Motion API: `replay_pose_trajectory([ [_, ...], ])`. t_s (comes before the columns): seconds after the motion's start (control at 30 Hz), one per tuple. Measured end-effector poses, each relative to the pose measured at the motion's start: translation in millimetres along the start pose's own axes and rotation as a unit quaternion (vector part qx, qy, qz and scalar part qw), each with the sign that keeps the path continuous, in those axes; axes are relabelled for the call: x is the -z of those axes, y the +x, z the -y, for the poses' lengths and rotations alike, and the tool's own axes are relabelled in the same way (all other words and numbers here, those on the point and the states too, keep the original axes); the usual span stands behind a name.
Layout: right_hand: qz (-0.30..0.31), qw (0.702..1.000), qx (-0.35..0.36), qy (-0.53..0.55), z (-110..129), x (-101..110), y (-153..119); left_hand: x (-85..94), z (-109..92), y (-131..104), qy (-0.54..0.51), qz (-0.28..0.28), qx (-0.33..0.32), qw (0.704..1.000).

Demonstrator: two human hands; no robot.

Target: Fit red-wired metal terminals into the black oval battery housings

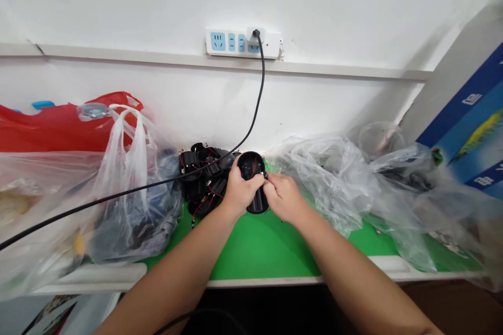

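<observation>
My left hand (240, 188) is closed round a black plastic housing (257, 202), a hollow round piece with an open top and a red wire inside. At the housing's right side, the fingers of my right hand (283, 194) are pinched together near its rim. A small part shows by those fingertips, too small to name. Just left of my left hand lies a pile of similar black housings (208, 167) with thin red and black wires.
A black cable (157, 184) runs from the wall power strip (239, 43) across the pile. Filled plastic bags (137, 209) stand left on the green tabletop (267, 251). Clear bags (330, 178) lie right, beside a blue and white box (471, 110).
</observation>
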State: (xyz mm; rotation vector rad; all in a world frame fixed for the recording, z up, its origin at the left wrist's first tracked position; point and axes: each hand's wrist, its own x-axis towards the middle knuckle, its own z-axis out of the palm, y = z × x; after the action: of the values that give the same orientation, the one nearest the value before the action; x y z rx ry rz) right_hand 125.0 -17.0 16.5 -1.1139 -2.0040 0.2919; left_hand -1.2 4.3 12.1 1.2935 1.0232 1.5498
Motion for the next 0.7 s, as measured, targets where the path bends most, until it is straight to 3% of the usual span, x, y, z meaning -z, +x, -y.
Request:
replay_pose_trajectory([
  [0.17,-0.024,0.998,-0.010,-0.055,0.4,-7.1,-3.4,0.5,1.6,-1.8,0.028,0.000,-0.003,1.000],
  [0.47,-0.002,0.993,-0.026,-0.115,0.3,-11.8,-3.4,-0.5,1.0,-4.7,0.043,-0.009,-0.006,0.999],
  [0.6,-0.029,0.998,-0.026,-0.051,-0.5,-10.5,-2.8,-1.7,2.6,-4.6,-0.003,-0.012,0.040,0.999],
  [0.7,-0.039,0.994,-0.051,0.093,-12.6,-7.4,2.4,-3.0,-1.6,-5.4,-0.069,0.004,0.123,0.990],
])
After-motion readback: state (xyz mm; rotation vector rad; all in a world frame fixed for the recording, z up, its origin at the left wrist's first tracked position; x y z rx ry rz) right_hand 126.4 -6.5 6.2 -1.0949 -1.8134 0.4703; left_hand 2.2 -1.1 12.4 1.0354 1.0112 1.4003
